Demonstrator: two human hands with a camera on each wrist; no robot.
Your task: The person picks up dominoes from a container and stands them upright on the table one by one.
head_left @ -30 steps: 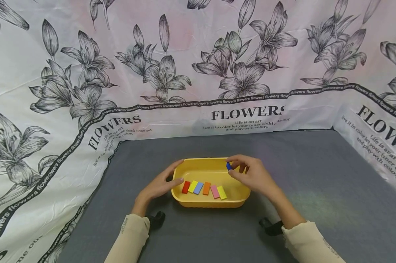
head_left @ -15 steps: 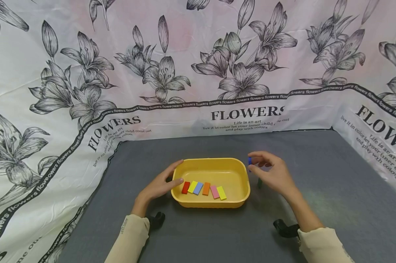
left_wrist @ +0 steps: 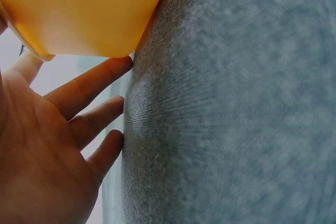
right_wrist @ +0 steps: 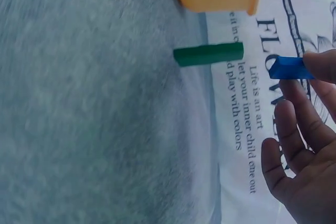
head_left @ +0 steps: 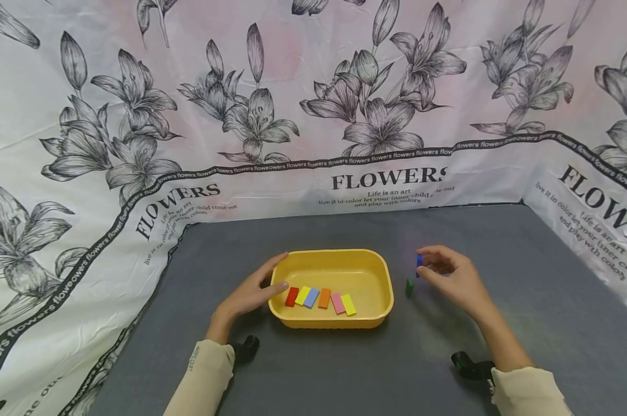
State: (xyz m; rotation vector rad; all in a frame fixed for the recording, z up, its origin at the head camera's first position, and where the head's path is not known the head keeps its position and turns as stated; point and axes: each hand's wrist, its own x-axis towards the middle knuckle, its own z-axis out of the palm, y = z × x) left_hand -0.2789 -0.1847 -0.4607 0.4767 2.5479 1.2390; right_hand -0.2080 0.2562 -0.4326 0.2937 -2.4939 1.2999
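Note:
In the head view my right hand [head_left: 453, 280] pinches a dark blue domino [head_left: 419, 264] upright between thumb and fingertips. In the right wrist view, this blue domino [right_wrist: 287, 68] hangs clear of the table. Close to its left a green domino [head_left: 409, 287] stands on end on the table. My left hand [head_left: 251, 292] rests against the left end of a yellow plastic tub [head_left: 331, 323], its thumb at the rim. Seen from the left wrist, its fingers [left_wrist: 86, 90] are spread and fairly straight, some touching the tub's outer wall.
Inside the tub lie several flat dominoes: red [head_left: 292, 297], yellow, light blue, orange [head_left: 325, 298], pink and another yellow. Grey cloth [head_left: 344, 370] covers the table. A flower-printed curtain [head_left: 271, 190] closes off the back and sides.
My right hand has carried the blue domino from above the tub out to the right, past the green domino, which has come into sight. The left hand stays on the tub.

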